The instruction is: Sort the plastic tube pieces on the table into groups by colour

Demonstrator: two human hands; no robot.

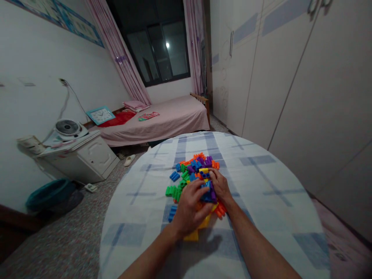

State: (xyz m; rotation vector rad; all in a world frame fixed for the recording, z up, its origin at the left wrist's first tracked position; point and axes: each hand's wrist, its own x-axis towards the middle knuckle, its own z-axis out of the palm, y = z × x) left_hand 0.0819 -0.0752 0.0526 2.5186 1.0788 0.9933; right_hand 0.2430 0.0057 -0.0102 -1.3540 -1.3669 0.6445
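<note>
A pile of plastic toy blocks in several colours lies on the cloth-covered table (261, 193). Over the near part of the pile is my left hand (190, 207), its fingers spread and curved beside a blue block (207, 192). My right hand (220, 184) reaches to the pile's right side, fingertips pressed at a yellow block (204, 170) and a blue one joined to it. Green blocks (173, 192) sit at the left, orange ones (220, 210) at the near right. Yellow pieces (192, 235) lie partly hidden below my left hand.
Beyond the table stands a bed (174, 116) with a blue-framed clock (100, 115) on it. A white cabinet (90, 159) with a fan (67, 128) is at the left, near a teal bin (48, 192). Tall wardrobes (290, 77) line the right.
</note>
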